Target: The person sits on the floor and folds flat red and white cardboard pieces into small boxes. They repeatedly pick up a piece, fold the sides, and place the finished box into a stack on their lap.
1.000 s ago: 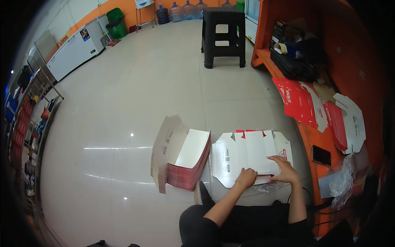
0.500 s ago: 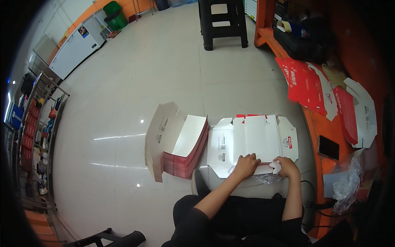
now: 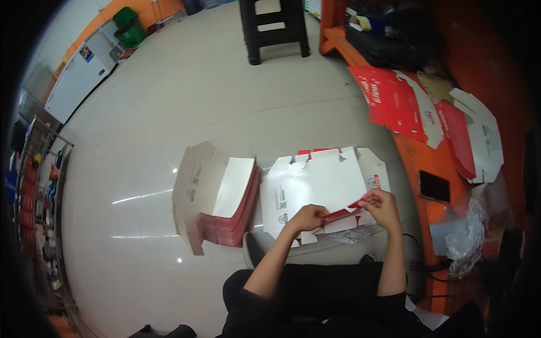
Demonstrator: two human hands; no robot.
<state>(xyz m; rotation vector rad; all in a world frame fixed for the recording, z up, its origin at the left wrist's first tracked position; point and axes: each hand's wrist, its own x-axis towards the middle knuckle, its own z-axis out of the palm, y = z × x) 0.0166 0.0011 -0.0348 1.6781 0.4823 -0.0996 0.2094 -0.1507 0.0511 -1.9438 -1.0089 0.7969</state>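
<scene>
With my left hand (image 3: pixel 307 217) and right hand (image 3: pixel 384 204) both pinched shut on the near flap (image 3: pixel 345 213) of the flat box (image 3: pixel 321 186) lying on the floor (image 3: pixel 197 107), I should crease evenly along the score line.

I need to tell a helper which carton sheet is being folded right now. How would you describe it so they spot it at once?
Start at the pale tiled floor in front of the seated person. Right of the stack of flat red-edged sheets lies one white die-cut carton sheet, spread open. Unlike the red sheets on the orange bench, it shows white, with the left hand and right hand lifting its red near flap.
</scene>
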